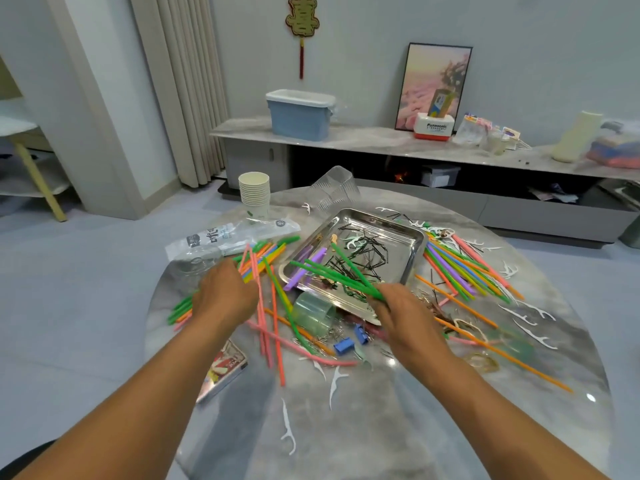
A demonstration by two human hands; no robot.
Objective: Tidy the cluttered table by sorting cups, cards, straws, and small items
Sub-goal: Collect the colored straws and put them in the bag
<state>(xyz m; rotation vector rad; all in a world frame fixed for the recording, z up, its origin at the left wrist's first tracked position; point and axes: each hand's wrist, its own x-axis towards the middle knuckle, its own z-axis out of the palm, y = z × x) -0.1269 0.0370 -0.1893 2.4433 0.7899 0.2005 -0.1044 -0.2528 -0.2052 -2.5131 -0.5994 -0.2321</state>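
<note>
A person leans over a round marble-patterned table (381,427) strewn with drinking straws, floss picks and clips. The right hand (403,317) pinches a small bunch of green straws (332,271) at their near ends, the straws slanting up and left across the near edge of a shiny metal tray (412,251) that sits tilted near the middle of the table and holds dark hairpins (367,252), a white floss pick and purple straws. The left hand (225,296) lies knuckles-up on a heap of mixed-colour straws (263,254) at the table's left side, its fingers curled down into the heap; whether it has closed around any of them cannot be told. A stack of paper cups (254,195) stands upright at the far left edge, just behind a crumpled clear plastic wrapper (221,240). A clear green cup (313,311) lies on its side between the two hands, touching the tray's near corner, with two blue binder clips (346,344) just in front of it. More straws fan out to the right of the tray (464,268), and a packet of cards (227,367) rests beneath the left forearm near the table's edge.
</note>
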